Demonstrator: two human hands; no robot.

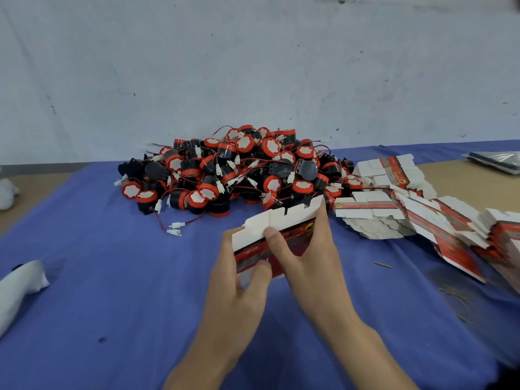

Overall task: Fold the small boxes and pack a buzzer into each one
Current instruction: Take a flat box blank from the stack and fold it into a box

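currently one flat box blank [284, 218] is pinched at both ends: left hand [235, 280] near-left, right hand [309, 263] far-right, so its long axis runs that diagonal. buzzer pile [233, 170] lies just beyond, closest to the right hand.

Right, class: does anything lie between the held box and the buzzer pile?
Nothing visible does: the left hand and right hand hold the box near the pile, only blue cloth between.

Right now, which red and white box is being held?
The box between the left hand and right hand, just before the buzzer pile. The other boxes lie in stacks at the right, untouched.
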